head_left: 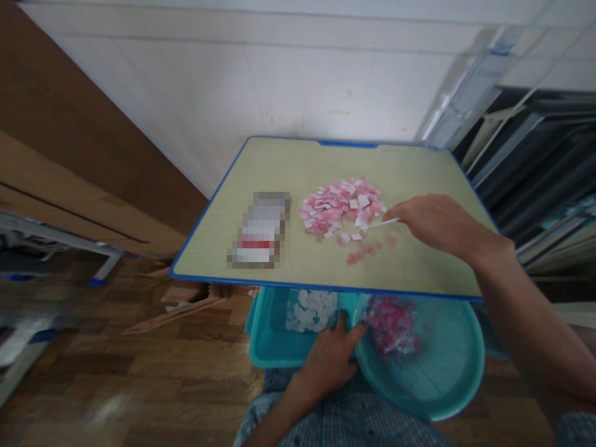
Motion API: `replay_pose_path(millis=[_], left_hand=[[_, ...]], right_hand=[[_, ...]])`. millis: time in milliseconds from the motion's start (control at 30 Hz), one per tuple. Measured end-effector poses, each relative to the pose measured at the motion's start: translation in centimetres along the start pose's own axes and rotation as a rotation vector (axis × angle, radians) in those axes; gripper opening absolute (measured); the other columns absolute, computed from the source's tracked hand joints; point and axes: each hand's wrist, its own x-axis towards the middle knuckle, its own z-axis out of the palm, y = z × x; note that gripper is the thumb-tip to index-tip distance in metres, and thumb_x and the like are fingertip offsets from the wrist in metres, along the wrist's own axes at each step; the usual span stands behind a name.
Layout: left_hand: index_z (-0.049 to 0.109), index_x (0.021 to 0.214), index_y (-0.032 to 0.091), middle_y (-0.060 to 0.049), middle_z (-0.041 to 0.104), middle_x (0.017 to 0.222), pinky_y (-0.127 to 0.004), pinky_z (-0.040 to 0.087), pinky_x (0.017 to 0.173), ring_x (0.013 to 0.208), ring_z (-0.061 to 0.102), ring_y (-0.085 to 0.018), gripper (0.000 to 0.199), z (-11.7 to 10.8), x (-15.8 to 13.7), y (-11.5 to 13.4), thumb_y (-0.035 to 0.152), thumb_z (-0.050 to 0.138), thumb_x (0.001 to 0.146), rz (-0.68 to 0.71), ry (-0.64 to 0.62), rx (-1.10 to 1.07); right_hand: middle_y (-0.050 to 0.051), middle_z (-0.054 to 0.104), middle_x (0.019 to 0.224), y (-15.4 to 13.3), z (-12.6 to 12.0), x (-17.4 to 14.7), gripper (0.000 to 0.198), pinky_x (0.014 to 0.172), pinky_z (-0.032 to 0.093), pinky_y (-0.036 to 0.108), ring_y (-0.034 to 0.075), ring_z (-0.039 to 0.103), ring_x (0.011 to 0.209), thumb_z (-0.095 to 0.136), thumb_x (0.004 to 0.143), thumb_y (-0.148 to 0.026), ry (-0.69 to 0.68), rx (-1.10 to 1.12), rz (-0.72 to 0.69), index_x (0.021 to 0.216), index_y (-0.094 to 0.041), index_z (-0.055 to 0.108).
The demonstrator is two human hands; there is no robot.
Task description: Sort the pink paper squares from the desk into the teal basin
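My right hand [433, 225] is over the right part of the cream board [419, 167], its fingers closed on a thin white stick [384, 222]. The stick's tip points left at the edge of a pile of small pink and white square pieces [342, 205]. Several flat pink bits [367, 250] lie just in front of the pile. My left hand [331, 352] is below the board's front edge, thumb and forefinger spread. It is at the meeting edges of a teal rectangular tray [279, 357] and a teal round basin [459, 400].
On the board's left lies a blurred phone-like object [261, 230]. White pieces [311, 310] are in the tray, and bright pink ones [393, 326] in the basin. A white wall stands behind the board, brown panels [93, 136] at left, dark stacked frames [544, 161] at right.
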Motion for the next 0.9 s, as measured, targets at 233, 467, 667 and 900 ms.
replay_pose_path(millis=[233, 467, 667, 900], left_hand=[[0.028, 0.138, 0.033, -0.013, 0.031, 0.142, -0.046, 0.044, 0.086, 0.101, 0.058, -0.031, 0.066, 0.0, 0.0, 0.0, 0.021, 0.053, 0.078, -0.013, -0.009, 0.01], [0.027, 0.139, 0.032, -0.014, 0.03, 0.142, -0.046, 0.044, 0.087, 0.103, 0.057, -0.032, 0.064, -0.1, 0.0, 0.1, 0.024, 0.051, 0.081, -0.006, -0.009, 0.009], [0.03, 0.137, 0.032, -0.013, 0.032, 0.141, -0.046, 0.045, 0.085, 0.1, 0.058, -0.032, 0.063, -0.2, 0.0, 0.2, 0.022, 0.052, 0.079, -0.02, 0.003, 0.001], [0.03, 0.138, 0.032, -0.013, 0.031, 0.141, -0.046, 0.045, 0.085, 0.099, 0.058, -0.032, 0.064, -0.4, 0.0, 0.2, 0.022, 0.052, 0.078, -0.007, -0.012, 0.001]], right_hand=[[0.005, 0.071, 0.102, -0.6, 1.3, 0.4, 0.038, 0.069, 0.042, 0.03, 0.021, 0.064, 0.091, 0.043, 0.085, -0.009, 0.023, -0.013, 0.01, 0.112, -0.024, 0.065], [0.007, 0.071, 0.095, -0.7, 0.2, -0.3, 0.039, 0.061, 0.038, 0.031, 0.022, 0.064, 0.084, 0.042, 0.081, -0.006, -0.052, -0.067, 0.05, 0.107, -0.022, 0.067], [0.005, 0.07, 0.09, 0.0, -0.6, -1.2, 0.038, 0.063, 0.039, 0.032, 0.022, 0.063, 0.083, 0.045, 0.081, -0.008, -0.062, -0.009, 0.045, 0.105, -0.025, 0.068], [0.003, 0.071, 0.089, -0.7, 0.0, -0.7, 0.035, 0.064, 0.039, 0.031, 0.021, 0.064, 0.082, 0.045, 0.083, -0.01, -0.041, 0.022, -0.018, 0.104, -0.027, 0.068]])
